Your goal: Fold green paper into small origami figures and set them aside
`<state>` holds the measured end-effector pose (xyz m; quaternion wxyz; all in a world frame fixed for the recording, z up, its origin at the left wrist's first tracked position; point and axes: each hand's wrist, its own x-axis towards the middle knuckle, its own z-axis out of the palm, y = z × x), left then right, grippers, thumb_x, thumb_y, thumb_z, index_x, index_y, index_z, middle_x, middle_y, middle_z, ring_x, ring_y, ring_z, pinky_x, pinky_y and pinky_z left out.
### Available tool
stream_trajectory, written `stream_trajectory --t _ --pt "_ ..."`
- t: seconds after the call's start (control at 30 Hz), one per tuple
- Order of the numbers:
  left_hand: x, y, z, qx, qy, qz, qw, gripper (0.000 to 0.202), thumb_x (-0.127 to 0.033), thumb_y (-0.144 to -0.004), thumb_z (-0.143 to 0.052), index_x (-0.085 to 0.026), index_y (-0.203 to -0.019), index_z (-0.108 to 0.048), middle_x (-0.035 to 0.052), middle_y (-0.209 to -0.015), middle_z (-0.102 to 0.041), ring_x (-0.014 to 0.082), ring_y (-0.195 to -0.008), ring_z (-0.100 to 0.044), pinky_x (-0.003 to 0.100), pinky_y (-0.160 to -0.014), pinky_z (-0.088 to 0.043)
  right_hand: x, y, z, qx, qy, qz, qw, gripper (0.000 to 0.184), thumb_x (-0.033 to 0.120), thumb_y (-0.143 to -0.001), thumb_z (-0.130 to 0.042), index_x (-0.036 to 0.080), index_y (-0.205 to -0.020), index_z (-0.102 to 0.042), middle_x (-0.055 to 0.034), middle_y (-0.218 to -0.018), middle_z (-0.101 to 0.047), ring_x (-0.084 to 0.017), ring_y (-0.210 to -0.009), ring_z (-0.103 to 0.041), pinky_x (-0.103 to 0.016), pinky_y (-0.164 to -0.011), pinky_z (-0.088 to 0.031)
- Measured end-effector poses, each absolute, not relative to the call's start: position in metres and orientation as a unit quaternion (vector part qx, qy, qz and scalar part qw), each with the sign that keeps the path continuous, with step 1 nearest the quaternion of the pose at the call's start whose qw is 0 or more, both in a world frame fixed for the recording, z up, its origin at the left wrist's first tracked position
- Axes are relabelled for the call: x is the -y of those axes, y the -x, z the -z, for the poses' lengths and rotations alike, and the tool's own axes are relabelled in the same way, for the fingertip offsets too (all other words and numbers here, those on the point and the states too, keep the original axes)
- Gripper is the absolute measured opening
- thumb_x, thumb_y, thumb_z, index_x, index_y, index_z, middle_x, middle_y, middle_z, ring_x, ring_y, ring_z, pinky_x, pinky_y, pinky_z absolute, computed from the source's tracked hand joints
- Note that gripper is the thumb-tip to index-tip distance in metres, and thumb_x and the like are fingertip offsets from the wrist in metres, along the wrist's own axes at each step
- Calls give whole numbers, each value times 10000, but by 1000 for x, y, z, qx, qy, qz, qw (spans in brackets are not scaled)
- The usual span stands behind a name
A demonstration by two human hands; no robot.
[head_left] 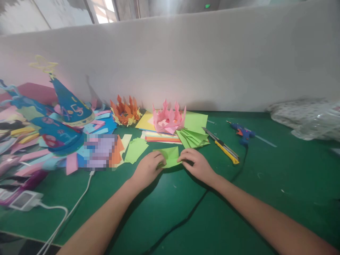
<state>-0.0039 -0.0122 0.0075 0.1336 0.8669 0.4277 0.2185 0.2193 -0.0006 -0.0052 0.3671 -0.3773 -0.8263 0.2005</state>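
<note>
Between my two hands is a small sheet of light green paper with a crease across it, tilted a little off the green table. My left hand pinches its left end, thumb and fingers closed on the edge. On the right end, the fingertips of my right hand are closed on the paper too. Just beyond lies a fan of folded green paper pieces. To the left of the held sheet rest flat green paper pieces.
Behind stand a pink paper crown and an orange crown. A yellow utility knife and a blue glue gun with a black cord lie right. Blue cone hats, paper scraps and a white cable crowd the left.
</note>
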Motion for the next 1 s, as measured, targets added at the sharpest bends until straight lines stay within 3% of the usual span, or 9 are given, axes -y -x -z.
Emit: stream_trajectory --t 0.2,0.3,0.53,0.83,1.0 --pt "11 10 -11 -390 -892 -178 143 211 -373 -794 -620 -172 -859 -610 56 -861 -632 199 -854 -562 304 -753 -439 2 -221 5 867 348 -169 313 154 90 -794 -536 198 -849 -632 -52 -916 -635 -185 -890 -568 -336 -809 -441" --pt "11 11 -14 -388 -893 -172 149 180 -343 -844 -559 -179 -856 -631 47 -839 -658 184 -835 -583 291 -754 -437 2 -221 3 878 343 -166 291 65 182 -835 -568 194 -838 -631 -51 -907 -650 -185 -877 -568 -339 -805 -435" --pt "12 13 -19 -468 -850 -178 162 248 -312 -898 -463 -188 -817 -661 21 -789 -685 156 -735 -602 254 -663 -417 2 -221 0 871 364 -171 283 194 226 -915 -450 186 -833 -621 -56 -866 -657 -178 -838 -575 -328 -782 -422" --pt "10 9 -13 -510 -827 -185 147 193 -279 -875 -509 -176 -777 -639 26 -765 -653 156 -706 -575 245 -619 -400 3 -219 2 842 414 -181 294 123 231 -861 -536 191 -759 -592 -27 -778 -643 -169 -760 -559 -293 -710 -415" --pt "12 5 -9 -534 -821 -176 98 173 -259 -879 -495 -185 -805 -633 33 -764 -631 169 -720 -575 256 -616 -398 4 -216 3 826 446 -175 297 69 220 -847 -549 194 -811 -601 -19 -770 -643 -160 -726 -568 -273 -671 -420"
